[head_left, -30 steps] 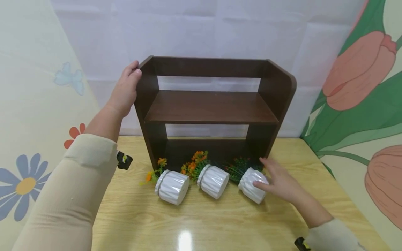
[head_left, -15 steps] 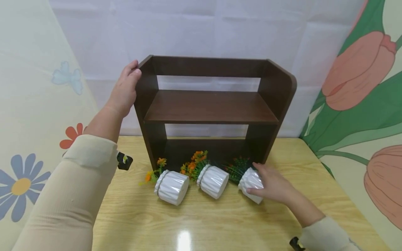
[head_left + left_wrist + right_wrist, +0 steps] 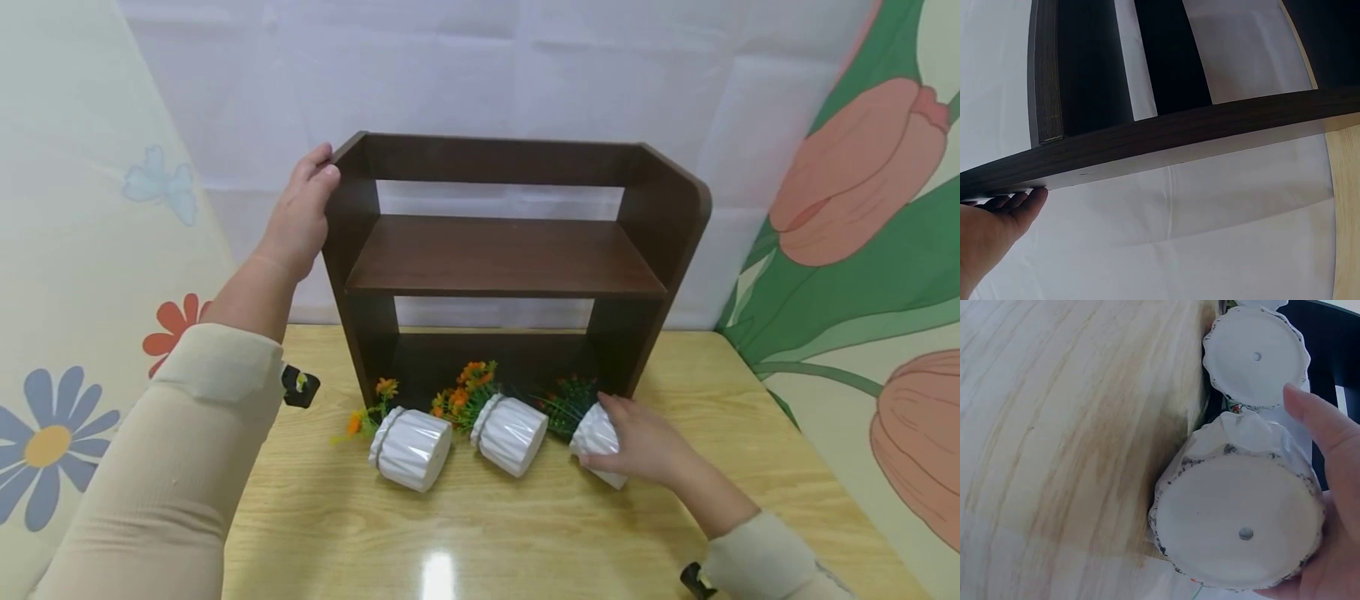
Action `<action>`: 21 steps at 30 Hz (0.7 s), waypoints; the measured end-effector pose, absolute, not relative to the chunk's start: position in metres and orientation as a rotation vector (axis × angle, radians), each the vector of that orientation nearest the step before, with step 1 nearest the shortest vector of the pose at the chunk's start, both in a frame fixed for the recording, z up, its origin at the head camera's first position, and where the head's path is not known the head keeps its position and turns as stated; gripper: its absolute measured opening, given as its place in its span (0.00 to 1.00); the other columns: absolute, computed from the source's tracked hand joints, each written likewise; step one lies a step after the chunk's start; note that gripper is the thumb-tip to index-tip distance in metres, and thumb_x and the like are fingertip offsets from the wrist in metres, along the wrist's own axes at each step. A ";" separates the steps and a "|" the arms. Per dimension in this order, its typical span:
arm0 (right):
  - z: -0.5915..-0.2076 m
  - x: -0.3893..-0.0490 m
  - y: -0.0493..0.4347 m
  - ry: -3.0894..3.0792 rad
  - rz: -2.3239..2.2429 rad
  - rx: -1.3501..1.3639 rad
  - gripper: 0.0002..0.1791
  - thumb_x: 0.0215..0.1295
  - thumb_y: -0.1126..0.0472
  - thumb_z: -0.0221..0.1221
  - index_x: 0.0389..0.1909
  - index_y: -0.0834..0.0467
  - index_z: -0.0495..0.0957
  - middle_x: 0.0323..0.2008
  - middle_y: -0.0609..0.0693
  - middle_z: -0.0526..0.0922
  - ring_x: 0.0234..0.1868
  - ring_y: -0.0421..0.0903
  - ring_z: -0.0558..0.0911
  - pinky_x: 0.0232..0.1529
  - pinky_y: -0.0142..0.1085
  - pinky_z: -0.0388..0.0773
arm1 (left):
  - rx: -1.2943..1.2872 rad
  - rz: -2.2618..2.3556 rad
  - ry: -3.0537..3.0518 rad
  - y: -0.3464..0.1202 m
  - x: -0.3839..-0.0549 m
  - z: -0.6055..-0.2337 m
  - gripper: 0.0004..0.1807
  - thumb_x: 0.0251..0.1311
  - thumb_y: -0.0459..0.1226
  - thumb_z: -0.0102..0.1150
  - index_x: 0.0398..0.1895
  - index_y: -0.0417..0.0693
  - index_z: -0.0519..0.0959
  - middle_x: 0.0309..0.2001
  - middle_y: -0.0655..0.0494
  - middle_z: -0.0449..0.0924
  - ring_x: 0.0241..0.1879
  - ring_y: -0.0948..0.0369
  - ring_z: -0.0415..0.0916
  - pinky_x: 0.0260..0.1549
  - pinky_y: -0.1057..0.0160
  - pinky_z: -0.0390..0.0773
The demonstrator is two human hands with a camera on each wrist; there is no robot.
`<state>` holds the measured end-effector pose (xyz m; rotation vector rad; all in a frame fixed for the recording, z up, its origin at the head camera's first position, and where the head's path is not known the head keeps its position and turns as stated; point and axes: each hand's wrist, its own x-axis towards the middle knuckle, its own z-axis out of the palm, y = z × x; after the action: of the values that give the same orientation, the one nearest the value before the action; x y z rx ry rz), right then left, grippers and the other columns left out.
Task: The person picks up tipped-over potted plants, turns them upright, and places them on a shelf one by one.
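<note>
In the head view my left hand point(image 3: 298, 212) rests against the upper outer side of a dark brown two-tier shelf point(image 3: 506, 254). The left wrist view has its fingers point(image 3: 1030, 206) lying along that side panel. Three white fluted flowerpots with artificial flowers lie tipped over before the shelf. My right hand point(image 3: 637, 442) holds the right-hand flowerpot point(image 3: 596, 437), thumb on one side and fingers round the other; the right wrist view faces its round base. Orange blooms show on the middle flowerpot point(image 3: 510, 433) and the left flowerpot point(image 3: 411, 448). Dark green foliage point(image 3: 566, 404) belongs to the right one.
The shelf stands on a light wood table point(image 3: 360, 542), near a white cloth backdrop point(image 3: 480, 67). Painted panels with flowers flank it, one with a blue flower point(image 3: 60, 446) on the left and one with pink tulips point(image 3: 855, 171) on the right.
My right hand has moved left onto the right-hand flowerpot and closed round it. The left hand has stayed on the shelf's side; the flowerpots lie where they were.
</note>
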<state>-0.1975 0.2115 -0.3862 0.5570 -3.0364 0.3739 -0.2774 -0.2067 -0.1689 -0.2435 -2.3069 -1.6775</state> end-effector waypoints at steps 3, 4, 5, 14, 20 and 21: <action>-0.388 -0.197 0.211 -3.069 0.368 0.532 0.59 0.47 0.32 0.67 0.70 0.67 0.60 0.66 0.69 0.69 0.65 0.67 0.70 0.60 0.59 0.70 | -0.243 -1.665 -2.306 -0.206 -0.277 -0.169 0.32 0.75 0.53 0.28 0.79 0.62 0.45 0.80 0.60 0.40 0.77 0.60 0.39 0.75 0.55 0.42; -0.388 -0.197 0.211 -3.076 0.369 0.525 0.59 0.46 0.32 0.67 0.71 0.67 0.60 0.66 0.69 0.69 0.65 0.67 0.70 0.60 0.59 0.70 | -0.244 -1.662 -2.306 -0.206 -0.277 -0.170 0.32 0.75 0.53 0.28 0.79 0.62 0.45 0.80 0.60 0.40 0.77 0.59 0.40 0.75 0.54 0.42; -0.388 -0.197 0.210 -3.080 0.370 0.521 0.59 0.46 0.33 0.68 0.71 0.67 0.60 0.66 0.69 0.69 0.65 0.68 0.70 0.59 0.60 0.70 | -0.246 -1.660 -2.305 -0.206 -0.277 -0.170 0.32 0.75 0.53 0.28 0.79 0.62 0.44 0.80 0.60 0.40 0.77 0.59 0.39 0.75 0.54 0.41; -0.389 -0.199 0.207 -3.146 0.345 0.421 0.61 0.42 0.36 0.72 0.72 0.64 0.57 0.63 0.71 0.70 0.59 0.68 0.74 0.55 0.60 0.73 | -0.250 -1.651 -2.305 -0.207 -0.279 -0.172 0.32 0.75 0.53 0.28 0.79 0.62 0.44 0.80 0.60 0.39 0.78 0.59 0.38 0.76 0.53 0.40; -0.388 -0.197 0.205 -3.156 0.380 0.380 0.59 0.43 0.38 0.72 0.72 0.62 0.58 0.63 0.71 0.71 0.60 0.68 0.74 0.55 0.61 0.73 | -0.254 -1.644 -2.297 -0.206 -0.278 -0.171 0.32 0.74 0.53 0.28 0.79 0.61 0.44 0.80 0.60 0.39 0.78 0.60 0.38 0.76 0.54 0.41; -0.388 -0.196 0.206 -3.149 0.390 0.380 0.59 0.43 0.38 0.72 0.72 0.62 0.58 0.63 0.71 0.71 0.60 0.68 0.74 0.55 0.61 0.73 | -0.256 -1.643 -2.297 -0.206 -0.278 -0.171 0.32 0.75 0.53 0.28 0.79 0.61 0.44 0.80 0.60 0.39 0.78 0.60 0.38 0.76 0.54 0.41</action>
<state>-0.1962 0.2056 -0.3881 0.3797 -3.1492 0.3905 -0.2781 -0.2062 -0.1714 -0.2555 -2.2966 -1.6426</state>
